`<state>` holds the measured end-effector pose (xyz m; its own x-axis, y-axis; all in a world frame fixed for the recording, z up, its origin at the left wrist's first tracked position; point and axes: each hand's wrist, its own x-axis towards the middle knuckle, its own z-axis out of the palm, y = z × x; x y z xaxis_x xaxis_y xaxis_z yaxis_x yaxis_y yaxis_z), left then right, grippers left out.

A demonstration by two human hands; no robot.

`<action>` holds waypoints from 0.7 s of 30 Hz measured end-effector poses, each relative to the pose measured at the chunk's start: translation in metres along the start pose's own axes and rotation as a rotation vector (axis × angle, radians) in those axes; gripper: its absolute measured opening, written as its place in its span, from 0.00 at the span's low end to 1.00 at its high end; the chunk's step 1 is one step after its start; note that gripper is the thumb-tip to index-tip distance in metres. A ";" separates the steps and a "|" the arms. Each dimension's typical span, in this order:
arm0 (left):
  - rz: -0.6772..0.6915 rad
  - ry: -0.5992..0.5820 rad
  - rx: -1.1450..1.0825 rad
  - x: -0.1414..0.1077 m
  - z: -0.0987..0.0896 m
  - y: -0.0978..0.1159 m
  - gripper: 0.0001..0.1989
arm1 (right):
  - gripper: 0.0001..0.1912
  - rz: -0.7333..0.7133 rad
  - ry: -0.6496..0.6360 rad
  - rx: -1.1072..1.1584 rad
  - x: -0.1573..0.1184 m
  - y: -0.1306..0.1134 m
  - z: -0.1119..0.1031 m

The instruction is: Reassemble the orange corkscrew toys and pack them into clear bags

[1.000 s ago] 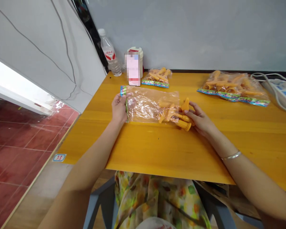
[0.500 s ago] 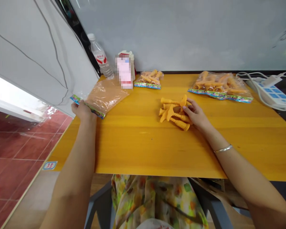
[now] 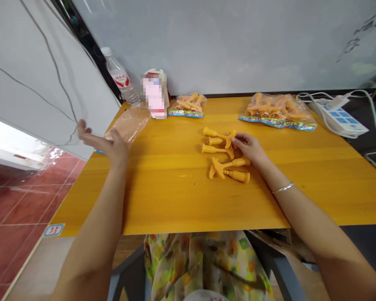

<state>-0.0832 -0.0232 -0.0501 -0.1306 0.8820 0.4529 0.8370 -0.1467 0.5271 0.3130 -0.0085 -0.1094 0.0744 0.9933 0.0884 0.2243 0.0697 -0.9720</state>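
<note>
Several yellow plastic pieces (image 3: 236, 174) with ribbed handles lie in a loose group on the wooden table (image 3: 163, 200). My right hand (image 3: 249, 147) is at the right of the group, its thumb and fingers closed on the end of the upper yellow piece (image 3: 217, 133). At the left, my left hand (image 3: 105, 144) is raised with its fingers apart and nothing in it. Behind and below it lies a clear plastic bag (image 3: 131, 122), flat on the table and partly hidden by the hand.
Along the back stand a water bottle (image 3: 120, 77) and a blurred pink-white object (image 3: 156, 94). Two filled bags of yellow pieces, small (image 3: 188, 105) and large (image 3: 277, 110), lie there too. A white power strip (image 3: 340, 118) with cables is at the right.
My left hand has let go of the clear bag and opened above it. The yellow pieces have spread apart, the lower ones now nearer the front edge. The view has shifted slightly.
</note>
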 end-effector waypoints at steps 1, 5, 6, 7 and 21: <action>-0.005 -0.018 0.009 -0.001 0.005 0.002 0.17 | 0.22 0.010 -0.002 -0.010 0.000 0.000 0.000; -0.045 -0.095 0.070 -0.005 0.027 -0.010 0.17 | 0.19 -0.036 0.076 -0.101 0.001 0.001 -0.001; -0.058 -0.109 0.100 -0.005 0.033 -0.017 0.17 | 0.19 -0.044 0.093 -0.118 0.001 0.002 -0.001; -0.070 -0.119 0.140 -0.005 0.037 -0.024 0.17 | 0.20 -0.045 0.098 -0.129 0.002 0.002 -0.001; 0.094 0.080 0.231 -0.009 0.041 -0.006 0.22 | 0.26 0.005 0.002 -0.291 0.011 -0.004 0.003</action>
<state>-0.0650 -0.0118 -0.0872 -0.0809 0.8296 0.5525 0.9455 -0.1116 0.3060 0.3104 0.0024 -0.1053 0.0778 0.9934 0.0844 0.4931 0.0352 -0.8692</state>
